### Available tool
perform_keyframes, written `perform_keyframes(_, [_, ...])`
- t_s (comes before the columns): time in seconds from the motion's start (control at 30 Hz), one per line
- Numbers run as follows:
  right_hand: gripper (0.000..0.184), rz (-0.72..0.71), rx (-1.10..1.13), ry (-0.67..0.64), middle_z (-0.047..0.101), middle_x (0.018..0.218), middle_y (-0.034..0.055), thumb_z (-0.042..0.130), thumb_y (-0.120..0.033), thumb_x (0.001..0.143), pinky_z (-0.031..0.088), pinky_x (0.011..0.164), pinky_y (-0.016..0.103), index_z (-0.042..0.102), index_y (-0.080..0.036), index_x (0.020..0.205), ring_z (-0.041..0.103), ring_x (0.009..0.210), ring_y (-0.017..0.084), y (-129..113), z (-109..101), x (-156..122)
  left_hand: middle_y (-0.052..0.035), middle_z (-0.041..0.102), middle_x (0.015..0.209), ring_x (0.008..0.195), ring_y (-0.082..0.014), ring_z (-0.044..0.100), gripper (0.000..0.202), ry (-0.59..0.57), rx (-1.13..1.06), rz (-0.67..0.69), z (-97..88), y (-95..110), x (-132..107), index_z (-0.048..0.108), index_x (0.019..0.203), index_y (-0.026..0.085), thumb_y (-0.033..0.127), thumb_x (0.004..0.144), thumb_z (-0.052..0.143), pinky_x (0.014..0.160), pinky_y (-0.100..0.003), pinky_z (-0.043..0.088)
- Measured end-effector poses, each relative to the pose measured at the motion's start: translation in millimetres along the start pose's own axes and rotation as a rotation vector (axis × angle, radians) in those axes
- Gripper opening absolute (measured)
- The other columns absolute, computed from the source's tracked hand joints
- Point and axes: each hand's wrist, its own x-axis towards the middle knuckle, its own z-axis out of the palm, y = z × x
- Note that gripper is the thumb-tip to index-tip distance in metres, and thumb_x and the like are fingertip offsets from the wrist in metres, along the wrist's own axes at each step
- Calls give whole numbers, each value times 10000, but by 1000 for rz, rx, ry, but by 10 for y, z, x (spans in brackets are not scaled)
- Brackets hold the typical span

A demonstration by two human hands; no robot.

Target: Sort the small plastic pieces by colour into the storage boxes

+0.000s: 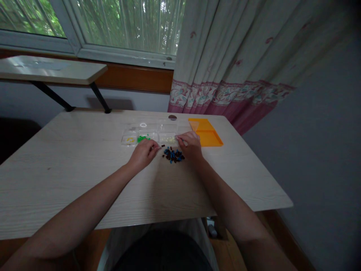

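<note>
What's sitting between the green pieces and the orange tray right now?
In the head view, a clear compartment holding pale pieces comes next to the green pieces, then the right hand, before the orange tray.

The person's left hand (pixel 143 154), fingertips drawn together, was beside a loose pile of small blue and dark brown pieces (pixel 172 154) on the pale wood-grain table (pixel 84 150). The right hand (pixel 190 145) was at the right end of a clear plastic compartment box (pixel 153 136) holding small bright green pieces (pixel 142 139) and yellow pieces (pixel 130 140), near a flat orange plastic tray (pixel 210 138).
</note>
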Motion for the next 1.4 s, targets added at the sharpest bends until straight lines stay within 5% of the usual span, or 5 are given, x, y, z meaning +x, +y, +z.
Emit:
perform_keyframes(0.33, [216, -272, 129, -215, 701, 927, 33, 588, -374, 932, 350, 882, 358, 723, -272, 1067, 563, 962, 199, -296, 102, -73, -3, 708, 794, 703, -167, 658, 196, -45, -359, -178, -10, 82, -52, 495, 1099, 222, 349, 950, 482, 670, -273, 478])
perform_keyframes(0.83, [176, -303, 158, -199, 700, 822, 19, 627, -403, 915, 365, 877, 346, 751, -281, 938, 587, 877, 180, -312, 153, -77, -10, 660, 780, 762, -184, 628, 216, -79, -235, -31, -15, 86, -65, 491, 1138, 206, 328, 973, 423, 753, -310, 477])
perform_keyframes(1.07, [143, -356, 134, -202, 702, 848, 26, 606, -306, 923, 350, 874, 350, 739, -256, 940, 582, 873, 185, -327, 118, -79, -70, 680, 954, 923, -207, 636, 209, -96, -232, 46, -7, 77, -51, 511, 1116, 203, 311, 989, 385, 841, -351, 477])
perform_keyframes(1.23, [181, -329, 117, -207, 703, 843, 25, 574, -322, 941, 348, 879, 356, 735, -242, 921, 578, 879, 188, -294, 76, -51, -54, 646, 903, 919, -205, 591, 227, -79, -172, 86, -11, 77, -38, 525, 1122, 193, 253, 991, 349, 862, -354, 453])
perform_keyframes(1.4, [231, -133, 11, -102, 706, 866, 38, 550, -368, 956, 356, 869, 363, 737, -237, 921, 572, 906, 205, -34, -1, 17, -61, 618, 904, 888, -213, 544, 243, -7, -72, 46, -14, 51, -30, 539, 1149, 177, 234, 967, 387, 820, -351, 440])
